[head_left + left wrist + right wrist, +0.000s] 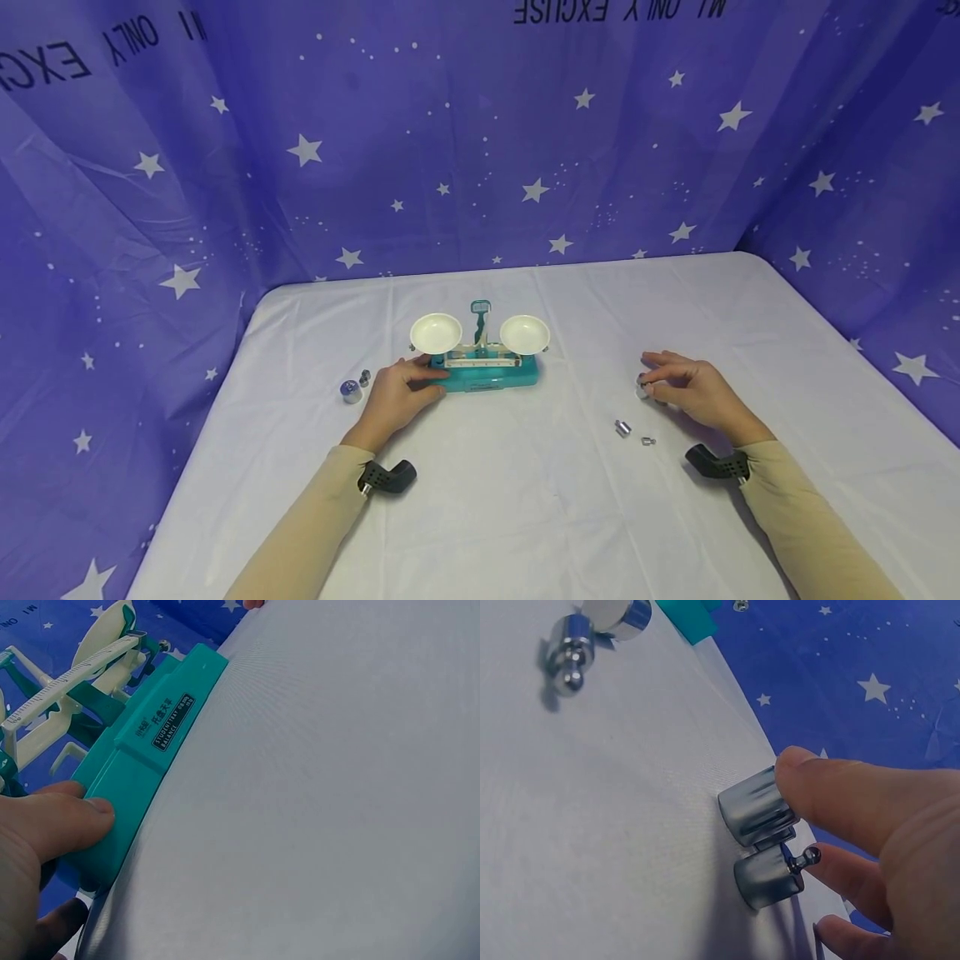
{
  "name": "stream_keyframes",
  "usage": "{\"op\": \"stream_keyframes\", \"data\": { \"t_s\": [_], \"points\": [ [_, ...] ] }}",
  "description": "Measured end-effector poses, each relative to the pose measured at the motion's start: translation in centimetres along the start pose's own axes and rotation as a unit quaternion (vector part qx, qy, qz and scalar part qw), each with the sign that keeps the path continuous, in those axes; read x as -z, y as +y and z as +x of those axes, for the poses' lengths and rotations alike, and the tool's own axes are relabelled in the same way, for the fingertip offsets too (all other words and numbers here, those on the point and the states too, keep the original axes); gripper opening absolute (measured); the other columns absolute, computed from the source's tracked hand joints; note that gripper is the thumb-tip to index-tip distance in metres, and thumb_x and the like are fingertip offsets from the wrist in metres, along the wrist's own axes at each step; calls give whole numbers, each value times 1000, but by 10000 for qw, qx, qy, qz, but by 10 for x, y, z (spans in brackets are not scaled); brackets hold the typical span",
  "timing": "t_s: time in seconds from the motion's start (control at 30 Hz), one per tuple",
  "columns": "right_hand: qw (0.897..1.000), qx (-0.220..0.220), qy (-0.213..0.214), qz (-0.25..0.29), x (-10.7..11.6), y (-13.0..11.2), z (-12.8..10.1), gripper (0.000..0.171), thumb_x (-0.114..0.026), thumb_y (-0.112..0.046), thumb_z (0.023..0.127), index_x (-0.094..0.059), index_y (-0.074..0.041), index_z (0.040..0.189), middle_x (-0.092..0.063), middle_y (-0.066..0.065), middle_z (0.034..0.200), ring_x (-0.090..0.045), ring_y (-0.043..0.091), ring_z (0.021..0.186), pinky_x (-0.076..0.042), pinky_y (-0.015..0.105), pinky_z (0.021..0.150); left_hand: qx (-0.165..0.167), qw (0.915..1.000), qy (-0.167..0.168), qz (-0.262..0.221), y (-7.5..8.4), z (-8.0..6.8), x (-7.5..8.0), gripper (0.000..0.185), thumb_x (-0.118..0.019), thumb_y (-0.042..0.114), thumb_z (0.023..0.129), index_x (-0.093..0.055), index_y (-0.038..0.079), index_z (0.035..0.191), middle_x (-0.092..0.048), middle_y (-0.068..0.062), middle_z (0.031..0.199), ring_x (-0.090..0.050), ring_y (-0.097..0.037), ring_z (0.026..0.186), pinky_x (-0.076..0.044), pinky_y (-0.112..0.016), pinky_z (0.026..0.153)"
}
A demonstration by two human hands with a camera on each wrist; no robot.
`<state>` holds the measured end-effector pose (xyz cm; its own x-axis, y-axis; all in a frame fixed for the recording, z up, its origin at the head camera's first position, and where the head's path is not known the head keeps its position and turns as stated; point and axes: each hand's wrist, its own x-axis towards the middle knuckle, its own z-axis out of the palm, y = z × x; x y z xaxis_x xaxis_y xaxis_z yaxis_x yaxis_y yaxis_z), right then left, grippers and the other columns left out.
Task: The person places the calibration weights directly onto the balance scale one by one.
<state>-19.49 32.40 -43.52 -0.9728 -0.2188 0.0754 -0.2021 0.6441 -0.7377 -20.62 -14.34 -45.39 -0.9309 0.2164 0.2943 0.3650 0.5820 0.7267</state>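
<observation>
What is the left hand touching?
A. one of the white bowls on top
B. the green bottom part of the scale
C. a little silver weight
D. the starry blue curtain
B: the left hand rests on the end of the teal base of the balance scale, with the thumb pressed on its edge; the white pans sit above, untouched.
</observation>
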Motion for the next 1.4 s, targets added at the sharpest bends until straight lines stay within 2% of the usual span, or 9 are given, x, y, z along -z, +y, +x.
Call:
{"op": "stream_keyframes", "data": {
  "t_s": [0.53, 0.6, 0.67, 0.7, 0.8, 0.9, 1.07, 1.13, 1.4],
  "points": [
    [9999, 56, 132, -93, -1, 4, 2, 14, -76, -15, 90, -79, -4, 99, -59, 25, 144, -36, 52, 147, -29, 68, 116, -57, 10000, 24, 33, 1, 1, 0, 21, -83, 7, 78, -82, 9, 99, -70, -20, 126, -63, -38, 129, -32, -64, 121],
    [9998, 45, 147, -140, 0, 4, 2, 15, -76, -16, 91, -79, -5, 99, -59, 23, 145, -38, 51, 146, -34, 54, 122, -42, 10000, 9, 10, 1, 1, 0, 20, -82, 7, 79, -82, 9, 99, -70, -20, 127, -63, -38, 129, -31, -64, 121],
    [9996, 75, 186, -180, 0, 4, 1, 14, -76, -18, 91, -79, -6, 98, -60, 22, 144, -41, 50, 144, -39, 27, 119, -30, 10000, -13, 0, 1, 1, 0, 20, -82, 7, 79, -82, 9, 99, -70, -20, 128, -63, -37, 129, -31, -64, 121],
    [9996, 62, 192, -206, 1, 3, 1, 14, -76, -18, 91, -80, -6, 99, -60, 22, 145, -42, 49, 144, -40, 26, 118, -24, 10000, -24, -6, 2, 1, 0, 20, -82, 7, 79, -82, 9, 100, -70, -20, 128, -63, -37, 130, -31, -64, 121],
    [9994, 92, 253, -202, 1, 1, 1, 14, -76, -17, 91, -80, -6, 98, -60, 22, 144, -43, 50, 142, -42, 34, 118, -12, 10000, -53, 13, 1, 2, 0, 20, -81, 7, 80, -82, 9, 100, -70, -20, 128, -62, -37, 130, -31, -64, 122],
    [9993, 132, 294, -171, 0, -2, 2, 14, -76, -15, 91, -79, -4, 99, -60, 23, 143, -43, 50, 143, -37, 64, 115, -7, 10000, -76, 10, 1, 2, 0, 20, -81, 7, 80, -82, 9, 100, -70, -20, 128, -62, -37, 130, -30, -64, 122],
    [9993, 273, 273, 1, 1, -11, 7, 14, -77, -15, 90, -79, -4, 99, -60, 23, 143, -42, 49, 144, -34, 66, 117, 0, 10000, -48, -23, -1, 0, 0, 21, -81, 7, 80, -82, 9, 100, -70, -20, 128, -61, -37, 131, -30, -63, 122],
    [9994, 260, 233, 62, 2, -17, 11, 14, -77, -16, 90, -79, -5, 99, -60, 21, 144, -41, 48, 145, -32, 72, 115, 13, 10000, -35, -51, -1, 0, -1, 21, -81, 7, 79, -82, 9, 100, -70, -20, 129, -61, -37, 131, -30, -63, 122],
    [9991, 347, 256, 57, 3, -46, 31, 15, -75, -16, 92, -79, -5, 101, -62, 16, 144, -43, 41, 146, -35, 70, 115, 11, 10000, -36, -90, -2, 0, -1, 21, -81, 7, 80, -82, 8, 100, -69, -19, 129, -61, -37, 131, -30, -63, 122]
  ]
}}
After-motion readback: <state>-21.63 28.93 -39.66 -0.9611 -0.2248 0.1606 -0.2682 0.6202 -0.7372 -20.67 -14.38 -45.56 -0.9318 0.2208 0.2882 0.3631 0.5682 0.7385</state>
